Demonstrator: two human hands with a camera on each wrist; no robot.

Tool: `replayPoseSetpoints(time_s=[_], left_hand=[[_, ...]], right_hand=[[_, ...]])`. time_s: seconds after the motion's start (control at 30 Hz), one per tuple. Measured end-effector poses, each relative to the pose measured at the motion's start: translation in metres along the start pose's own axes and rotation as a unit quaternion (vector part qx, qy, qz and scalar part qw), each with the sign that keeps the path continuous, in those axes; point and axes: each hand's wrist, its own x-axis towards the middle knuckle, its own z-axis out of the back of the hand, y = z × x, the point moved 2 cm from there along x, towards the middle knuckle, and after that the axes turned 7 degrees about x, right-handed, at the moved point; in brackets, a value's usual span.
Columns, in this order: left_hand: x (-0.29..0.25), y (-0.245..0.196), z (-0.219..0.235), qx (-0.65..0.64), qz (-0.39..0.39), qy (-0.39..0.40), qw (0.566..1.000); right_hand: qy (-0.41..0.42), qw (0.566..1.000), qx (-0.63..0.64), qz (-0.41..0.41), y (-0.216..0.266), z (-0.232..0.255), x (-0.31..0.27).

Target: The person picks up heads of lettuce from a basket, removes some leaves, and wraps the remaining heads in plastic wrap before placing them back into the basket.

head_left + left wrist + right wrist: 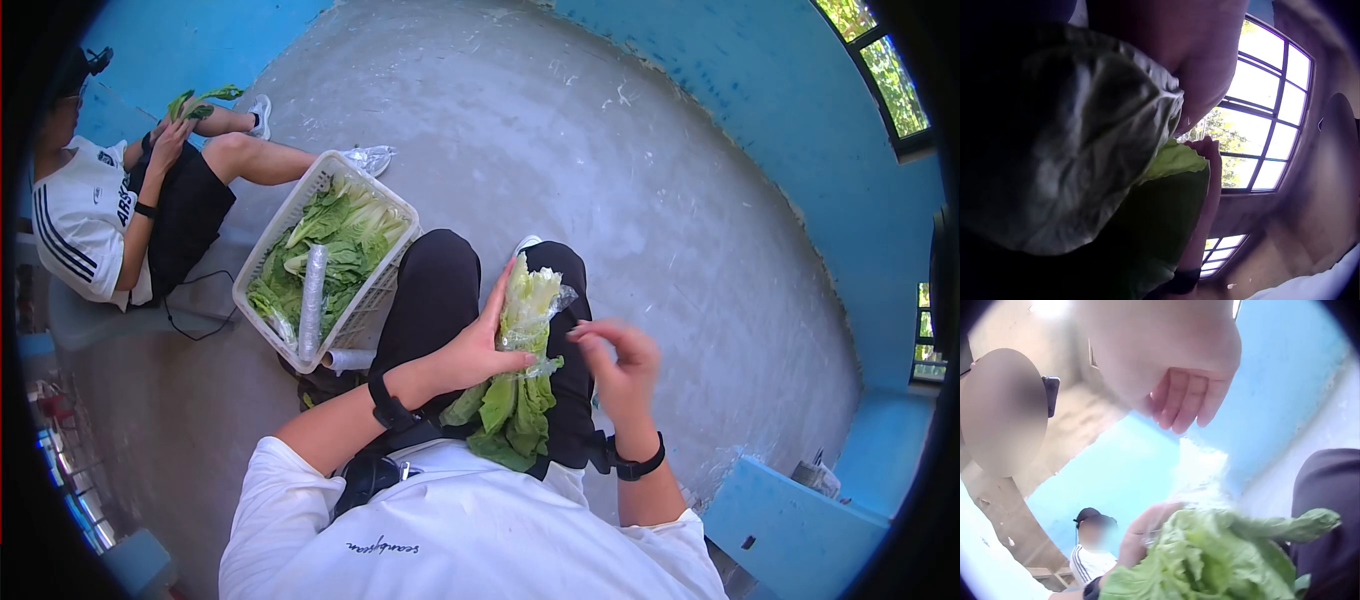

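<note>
A bundle of leafy lettuce (520, 400), banded with clear film (540, 365), lies between the thighs. My left hand (475, 350) grips it from the side, thumb across the wrap, other fingers along the pale stalks. On the other side my right hand (622, 370) is raised, thumb and bent forefinger close together at the film's loose edge. Clear film (1204, 472) rises from the lettuce (1210, 556) towards the curled fingers of my right hand (1179, 375) in the right wrist view; the pinch point is hard to see. Dark leaves (1091, 137) fill much of the left wrist view.
A white crate (395, 260) of lettuce stands at the left, a film roll (313, 300) on top and another roll (348, 360) beside it. Beyond it sits a person (95, 220) holding leaves. A blue ledge (790, 525) is at lower right.
</note>
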Motion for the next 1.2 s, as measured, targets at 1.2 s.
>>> replayPoseSetpoints(time_s=[1.2], left_hand=[[0.008,-0.01,-0.026,0.262,0.008,-0.117,0.958]], right_hand=[[-0.134,0.956,0.221,-0.14,-0.008,-0.057,0.041]])
